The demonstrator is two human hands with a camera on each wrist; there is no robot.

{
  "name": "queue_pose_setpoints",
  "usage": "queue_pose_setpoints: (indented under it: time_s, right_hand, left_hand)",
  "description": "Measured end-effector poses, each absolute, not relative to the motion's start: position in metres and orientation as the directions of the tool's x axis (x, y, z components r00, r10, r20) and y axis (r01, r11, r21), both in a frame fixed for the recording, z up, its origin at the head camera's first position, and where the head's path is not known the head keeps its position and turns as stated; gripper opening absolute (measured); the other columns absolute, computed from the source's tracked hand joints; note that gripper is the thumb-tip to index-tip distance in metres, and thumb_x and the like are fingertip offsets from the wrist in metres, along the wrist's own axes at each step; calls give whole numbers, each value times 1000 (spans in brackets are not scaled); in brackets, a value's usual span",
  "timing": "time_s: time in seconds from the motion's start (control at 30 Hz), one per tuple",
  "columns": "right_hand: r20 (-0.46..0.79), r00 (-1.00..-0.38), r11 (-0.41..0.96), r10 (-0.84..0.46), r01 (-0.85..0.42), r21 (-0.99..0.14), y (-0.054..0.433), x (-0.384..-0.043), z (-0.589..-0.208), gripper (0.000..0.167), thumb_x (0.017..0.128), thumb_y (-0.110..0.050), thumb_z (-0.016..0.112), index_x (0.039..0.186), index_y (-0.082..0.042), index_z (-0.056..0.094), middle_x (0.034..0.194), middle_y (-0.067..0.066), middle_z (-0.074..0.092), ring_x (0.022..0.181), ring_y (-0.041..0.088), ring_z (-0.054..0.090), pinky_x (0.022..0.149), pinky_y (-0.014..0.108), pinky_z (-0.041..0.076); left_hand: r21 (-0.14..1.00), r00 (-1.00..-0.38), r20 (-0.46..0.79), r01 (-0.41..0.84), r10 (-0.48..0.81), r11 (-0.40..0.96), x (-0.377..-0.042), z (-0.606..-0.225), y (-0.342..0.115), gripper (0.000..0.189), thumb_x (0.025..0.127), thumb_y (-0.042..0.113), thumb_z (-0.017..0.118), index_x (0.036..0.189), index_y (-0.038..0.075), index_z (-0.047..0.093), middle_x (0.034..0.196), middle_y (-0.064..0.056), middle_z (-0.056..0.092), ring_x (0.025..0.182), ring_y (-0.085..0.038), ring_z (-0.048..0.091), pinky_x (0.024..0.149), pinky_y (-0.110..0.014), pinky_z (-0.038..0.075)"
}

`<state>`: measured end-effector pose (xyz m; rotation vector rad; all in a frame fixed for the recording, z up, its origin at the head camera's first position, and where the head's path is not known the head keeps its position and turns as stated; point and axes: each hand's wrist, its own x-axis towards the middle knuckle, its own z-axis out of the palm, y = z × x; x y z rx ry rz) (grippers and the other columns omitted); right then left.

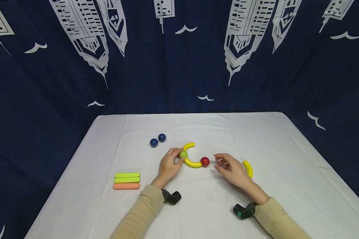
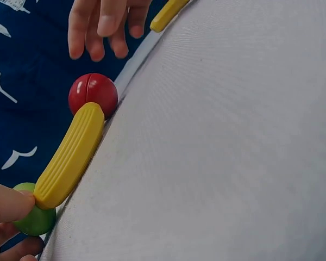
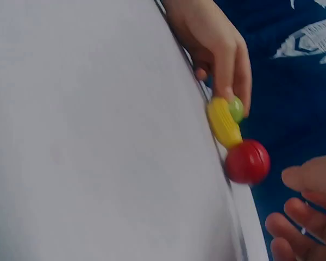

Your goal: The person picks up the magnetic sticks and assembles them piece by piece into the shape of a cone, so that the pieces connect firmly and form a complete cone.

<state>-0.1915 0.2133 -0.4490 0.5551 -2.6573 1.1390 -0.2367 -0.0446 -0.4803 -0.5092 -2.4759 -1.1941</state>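
Observation:
My left hand (image 1: 169, 166) pinches a green ball (image 1: 183, 154) between thumb and fingers, the thumb also against the end of a curved yellow stick (image 1: 192, 163). That stick runs from the green ball to a red ball (image 1: 204, 161), whose seam shows in the left wrist view. A second curved yellow stick (image 1: 188, 145) meets the green ball on its far side. Just right of the red ball, apart from it, my right hand (image 1: 233, 171) hovers with fingers loosely bent and nothing held. Part of the green ball is hidden by the left fingers.
Two dark blue balls (image 1: 162, 137) lie beyond the left hand. At the left, two lime sticks (image 1: 127, 177) and an orange-pink stick (image 1: 126, 186) are side by side. Another curved yellow stick (image 1: 248, 168) rests right of the right hand. A white cloth (image 1: 209, 215) covers the table.

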Motion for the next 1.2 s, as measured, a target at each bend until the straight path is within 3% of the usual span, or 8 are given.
queue_pose_setpoints:
  time_s: [0.27,0.53,0.7,0.9,1.2]
  right_hand:
    - [397,-878,599,-268,-474,-645,264,-196,-445,49,78,-15,78,121,-5,58,109,10,63,94,21,59,78,31,49]
    - [214,-940,589,-266,-334,-736,313,-192,-445,62,79,-20,77,133,-6,50,129,10,52,113,19,50,92,17,38]
    - [111,-933,563,-343,-299,-771,335,-190,-450,73,76,-19,78,138,-4,43,137,17,45,118,1,44,94,12,34]
    - [58,-919,558,-389,-285,-779,345,-192,-457,79,74,-21,80,140,-7,41,143,15,37,117,-13,33,94,6,28]
    - [60,-929,585,-365,-279,-761,341,-192,-458,75,72,-24,82,136,-7,47,140,15,41,116,-12,34,92,7,28]
  left_hand:
    - [679,-886,431,444,172,585,-238,-480,-45,36,86,13,66,121,6,63,116,-6,60,95,-16,58,83,-32,46]
    - [674,-883,436,447,172,589,-237,-480,-45,35,86,14,66,120,7,63,116,-6,60,96,-16,58,84,-33,46]
    - [673,-881,440,450,172,586,-237,-480,-45,35,86,13,66,120,6,63,115,-5,61,95,-16,58,82,-33,47]
    - [678,-887,427,442,176,588,-238,-480,-45,35,86,13,65,121,6,63,116,-6,60,96,-16,58,83,-33,46]
    - [670,-880,441,452,174,589,-238,-480,-45,36,85,13,66,120,6,63,115,-6,60,94,-16,59,81,-32,47]
